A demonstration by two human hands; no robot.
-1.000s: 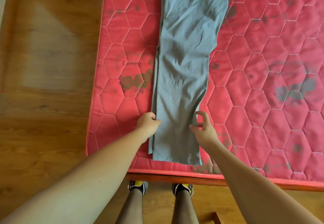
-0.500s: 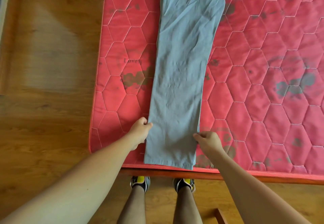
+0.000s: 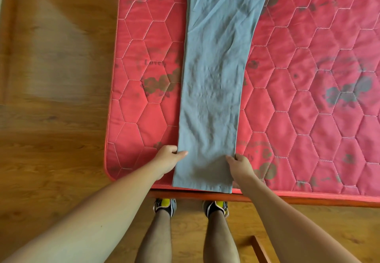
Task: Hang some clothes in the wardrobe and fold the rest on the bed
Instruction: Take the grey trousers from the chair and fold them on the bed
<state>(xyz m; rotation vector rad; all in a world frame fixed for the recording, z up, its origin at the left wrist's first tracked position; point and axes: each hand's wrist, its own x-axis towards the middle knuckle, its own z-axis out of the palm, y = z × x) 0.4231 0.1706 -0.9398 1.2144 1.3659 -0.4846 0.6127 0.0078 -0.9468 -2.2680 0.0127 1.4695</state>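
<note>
Grey trousers [image 3: 213, 98] lie flat on the bed [image 3: 308, 139], legs stacked into one long strip. Hem [image 3: 202, 186] sits at the near edge; waist end runs out of frame at top. Both hands are on the strip just above the hem. Left hand [image 3: 167, 159] pinches the left edge, thumb on top. Right hand [image 3: 239, 165] pinches the right edge, fingers curled over it. Hands apart, one per side.

Change vs 1 s ago: right hand was loose w/ fingers spread, not gripping; now it's clamped on the cloth. Strip also looks straighter, w/ fewer creases mid-leg and hem squared to the bed edge.

Meaning: smoothing prob done, grip set for 1st fold, likely hem end up toward waist. Fold not yet started.

Outward: wood floor [image 3: 51, 118] left of bed, shoes [image 3: 164, 205] below the bed edge.
</note>
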